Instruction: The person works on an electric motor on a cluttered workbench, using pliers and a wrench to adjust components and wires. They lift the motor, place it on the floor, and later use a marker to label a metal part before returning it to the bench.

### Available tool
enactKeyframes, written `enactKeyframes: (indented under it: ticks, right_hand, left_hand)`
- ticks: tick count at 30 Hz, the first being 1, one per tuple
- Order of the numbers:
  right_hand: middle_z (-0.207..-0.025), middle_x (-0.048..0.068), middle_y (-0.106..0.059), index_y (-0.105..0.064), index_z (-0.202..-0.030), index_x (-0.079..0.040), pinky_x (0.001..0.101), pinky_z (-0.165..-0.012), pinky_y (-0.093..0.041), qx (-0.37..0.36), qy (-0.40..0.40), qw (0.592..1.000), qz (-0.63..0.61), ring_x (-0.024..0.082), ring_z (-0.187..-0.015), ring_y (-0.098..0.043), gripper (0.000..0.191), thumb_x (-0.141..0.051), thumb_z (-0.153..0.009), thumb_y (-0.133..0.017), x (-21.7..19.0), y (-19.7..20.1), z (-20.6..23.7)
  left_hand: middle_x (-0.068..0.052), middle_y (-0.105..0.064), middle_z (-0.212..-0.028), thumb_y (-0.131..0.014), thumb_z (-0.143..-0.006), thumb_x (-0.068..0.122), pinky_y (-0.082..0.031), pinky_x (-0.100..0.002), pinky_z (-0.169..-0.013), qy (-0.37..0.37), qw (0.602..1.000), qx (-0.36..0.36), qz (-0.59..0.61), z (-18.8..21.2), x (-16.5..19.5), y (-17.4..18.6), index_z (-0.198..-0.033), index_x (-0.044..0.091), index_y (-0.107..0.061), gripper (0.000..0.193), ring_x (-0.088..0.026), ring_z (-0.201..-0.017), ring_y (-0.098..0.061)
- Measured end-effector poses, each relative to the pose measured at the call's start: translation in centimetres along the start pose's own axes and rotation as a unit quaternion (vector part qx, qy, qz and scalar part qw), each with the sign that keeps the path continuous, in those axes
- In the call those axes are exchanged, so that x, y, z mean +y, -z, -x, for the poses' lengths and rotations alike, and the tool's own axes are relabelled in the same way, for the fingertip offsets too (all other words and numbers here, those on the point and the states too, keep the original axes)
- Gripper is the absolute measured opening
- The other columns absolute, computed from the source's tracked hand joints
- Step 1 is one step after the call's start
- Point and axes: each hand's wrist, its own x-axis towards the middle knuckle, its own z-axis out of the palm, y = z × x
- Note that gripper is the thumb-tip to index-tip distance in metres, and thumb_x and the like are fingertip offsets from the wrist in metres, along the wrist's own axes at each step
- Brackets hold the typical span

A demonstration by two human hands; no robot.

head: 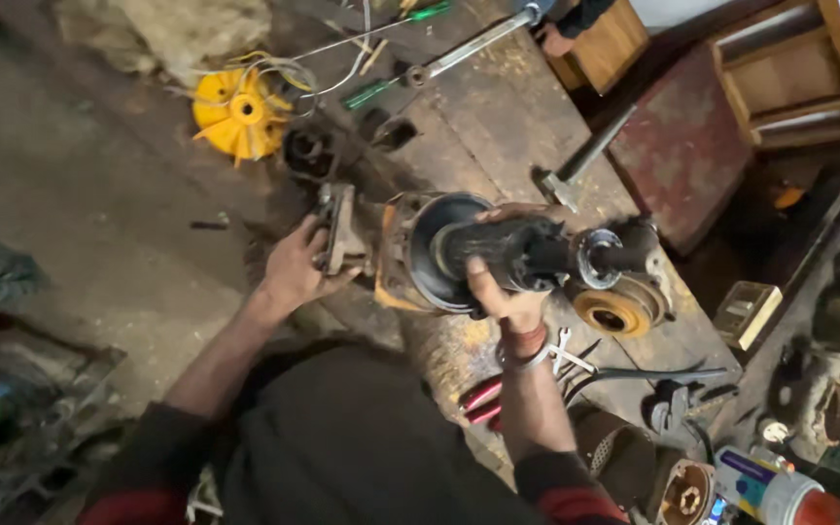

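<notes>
My right hand grips a dark, greasy motor rotor by its shaft section, held just in front of a round motor housing with an orange-brown body. A bearing ring sits on the rotor's far end. My left hand presses on the metal bracket at the housing's left side, steadying it on the wooden plank.
A yellow plastic fan with wires lies at the upper left. A hammer, screwdrivers and a long wrench lie on the plank. An orange end cap, spanners, red-handled pliers and spray cans are at the right.
</notes>
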Motion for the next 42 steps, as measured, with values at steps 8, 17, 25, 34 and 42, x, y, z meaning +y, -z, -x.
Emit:
enactKeyframes:
  ticks: [8, 17, 25, 34, 42]
  right_hand:
    - [-0.135, 0.009, -0.047, -0.027, -0.146, -0.003, 0.0371, -0.106, -0.044, 0.076, 0.076, 0.993, 0.057, 0.021, -0.121, -0.051, 0.082, -0.032, -0.094, -0.083, 5.2, 3.3, 6.1]
    - [-0.111, 0.014, -0.070, -0.068, -0.102, -0.006, 0.0447, -0.094, -0.047, 0.022, -0.176, 0.878, 0.444, 0.034, -0.104, -0.063, 0.019, -0.016, -0.090, -0.077, 6.1, 2.4, 23.8]
    - [-0.124, 0.014, -0.066, -0.068, -0.109, -0.004, 0.0510, -0.116, -0.038, 0.001, -0.069, 0.851, 0.520, 0.035, -0.125, -0.062, 0.025, -0.006, -0.084, -0.070, 6.1, 9.6, 29.1]
    - [-0.122, 0.015, -0.069, -0.068, -0.114, -0.002, 0.0494, -0.112, -0.044, 0.110, -0.114, 0.821, 0.548, 0.035, -0.124, -0.063, 0.026, 0.002, -0.088, -0.067, 7.0, 13.5, 32.2]
    - [-0.098, 0.015, -0.071, -0.066, -0.106, -0.004, 0.0399, -0.081, -0.057, 0.165, -0.050, 0.906, 0.387, 0.033, -0.089, -0.071, 0.021, -0.004, -0.085, -0.068, 5.7, 4.6, 28.3]
  left_hand:
    - [-0.018, -0.066, -0.101, -0.092, -0.073, 0.040, -0.057, -0.045, -0.078, 0.084, 0.990, 0.075, 0.080, -0.3, 0.9, 1.2, -0.102, 0.004, -0.070, 0.051, -0.038, -0.091, -0.066]
    - [-0.024, -0.063, -0.118, -0.094, -0.079, 0.059, -0.059, -0.047, -0.083, 0.107, 0.985, 0.029, 0.132, 2.7, 1.3, -0.4, -0.119, -0.004, -0.066, 0.080, -0.038, -0.101, -0.068]
    - [-0.026, -0.064, -0.132, -0.076, -0.102, 0.059, -0.040, -0.070, -0.113, 0.004, 0.994, -0.021, 0.110, 3.5, -0.3, -1.2, -0.138, -0.006, -0.058, 0.077, -0.049, -0.122, -0.062]
    - [-0.025, -0.064, -0.137, -0.077, -0.101, 0.059, -0.038, -0.064, -0.116, 0.011, 0.993, -0.044, 0.113, 2.9, 0.3, -0.5, -0.143, -0.002, -0.061, 0.075, -0.046, -0.130, -0.058]
    - [-0.024, -0.057, -0.123, -0.084, -0.092, 0.057, -0.050, -0.048, -0.100, 0.179, 0.970, 0.059, 0.155, 4.4, 2.7, 2.3, -0.134, -0.006, -0.055, 0.081, -0.041, -0.114, -0.059]
